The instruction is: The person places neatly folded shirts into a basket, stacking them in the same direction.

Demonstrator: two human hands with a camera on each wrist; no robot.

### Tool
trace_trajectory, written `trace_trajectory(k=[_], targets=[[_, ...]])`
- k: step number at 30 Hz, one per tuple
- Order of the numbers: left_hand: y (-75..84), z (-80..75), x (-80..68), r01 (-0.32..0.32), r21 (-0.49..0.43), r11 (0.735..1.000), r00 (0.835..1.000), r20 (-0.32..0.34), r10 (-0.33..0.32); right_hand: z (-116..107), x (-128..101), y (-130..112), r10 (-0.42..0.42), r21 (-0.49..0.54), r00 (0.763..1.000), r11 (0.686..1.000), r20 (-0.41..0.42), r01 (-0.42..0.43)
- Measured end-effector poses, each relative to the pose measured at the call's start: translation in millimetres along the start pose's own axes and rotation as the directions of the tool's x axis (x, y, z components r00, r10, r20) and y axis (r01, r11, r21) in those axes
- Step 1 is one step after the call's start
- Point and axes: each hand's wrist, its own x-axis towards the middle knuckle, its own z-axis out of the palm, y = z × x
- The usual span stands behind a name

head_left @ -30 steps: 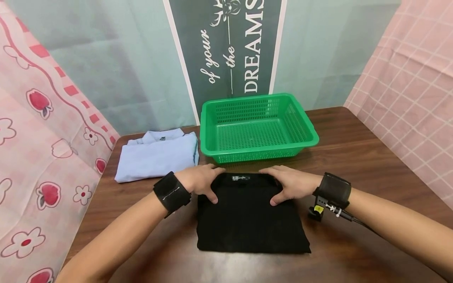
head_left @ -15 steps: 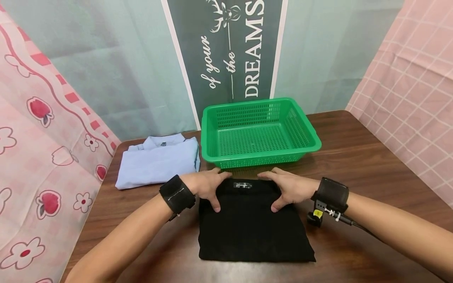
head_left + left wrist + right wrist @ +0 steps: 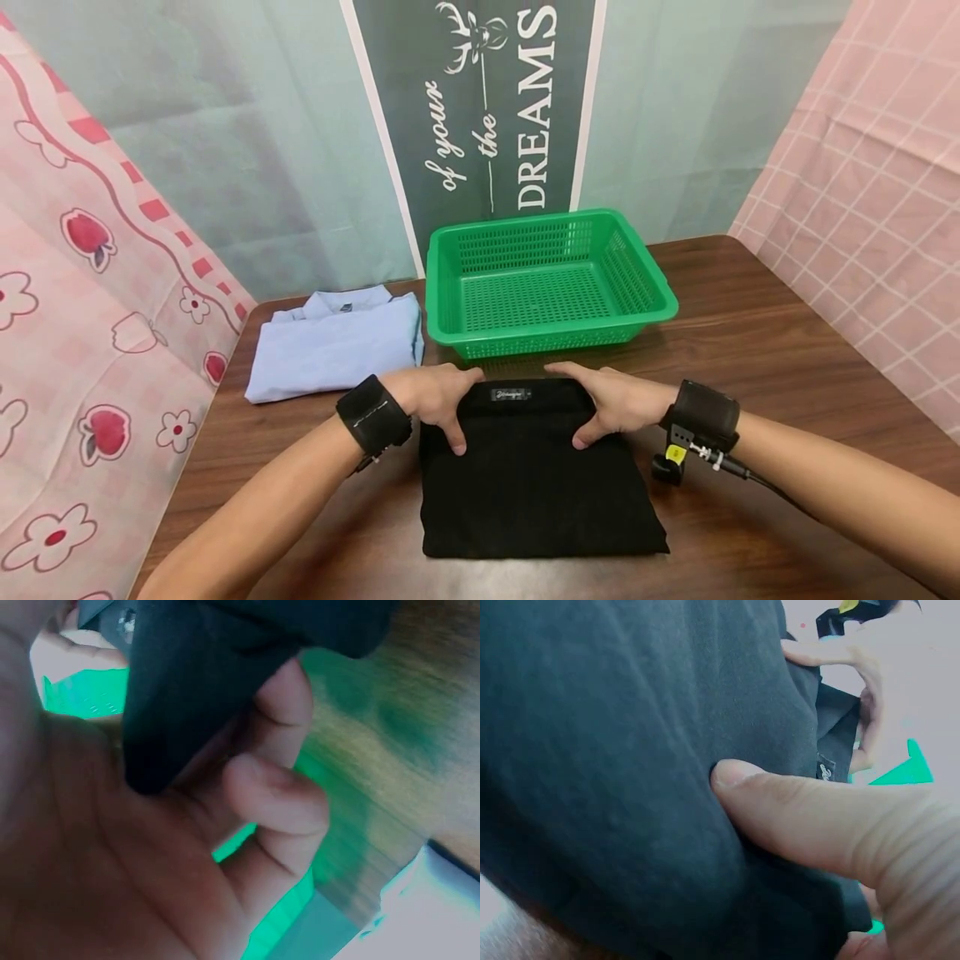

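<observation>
A folded black garment [image 3: 532, 483] lies on the brown wooden table [image 3: 757, 333], just in front of a green plastic basket [image 3: 654, 287]. My left hand [image 3: 435, 400] grips its far left corner and my right hand [image 3: 611, 398] grips its far right corner, thumbs on top. In the left wrist view the fingers [image 3: 277, 802] curl under the black cloth [image 3: 195, 675]. The right wrist view shows the thumb [image 3: 802, 810] pressed on the black fabric [image 3: 615, 750]. A small label [image 3: 511, 393] shows at the far edge between both hands.
A folded light blue shirt [image 3: 333, 350] lies at the table's back left, beside the basket, which has nothing in it. Pink patterned cloth hangs along both sides, and a dark banner with white lettering hangs behind the basket.
Both hands keep their hold on the black garment's far corners. The head view has shifted slightly; nothing else has visibly moved.
</observation>
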Motion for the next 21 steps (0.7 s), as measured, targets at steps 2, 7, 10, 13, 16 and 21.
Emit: trace_trajectory(k=[2,7,10,13,16,21], targets=[[-0.3,1.7,0.0,0.003,0.013,1.0,1.0,-0.001,-0.003,1.4,0.3,0.7,0.004,0.003,1.0,1.0,-0.001,-0.004],[-1.5,5.7,0.2,0.001,0.026,1.0,1.0,-0.024,0.0,3.7,0.1,1.2,0.006,-0.011,1.0,1.0,-0.004,-0.006],[-1.8,6.5,0.2,-0.016,0.008,1.0,0.999,-0.031,0.016,3.4,-0.9,0.0,0.0,-0.009,1.0,1.0,-0.004,0.0],[-2.7,6.4,0.5,-0.028,-0.018,0.999,0.999,-0.027,0.027,2.0,-2.3,-1.8,-0.008,-0.005,1.0,1.0,-0.011,0.008],[-3.7,5.7,0.7,-0.032,-0.032,0.999,0.999,-0.022,0.031,0.8,-3.2,-3.3,-0.01,0.0,1.0,1.0,-0.016,0.01],[-4.3,4.8,-0.4,-0.041,-0.043,0.998,0.999,-0.021,0.04,0.8,-4.3,-2.8,-0.032,0.017,0.999,0.999,-0.012,0.032]])
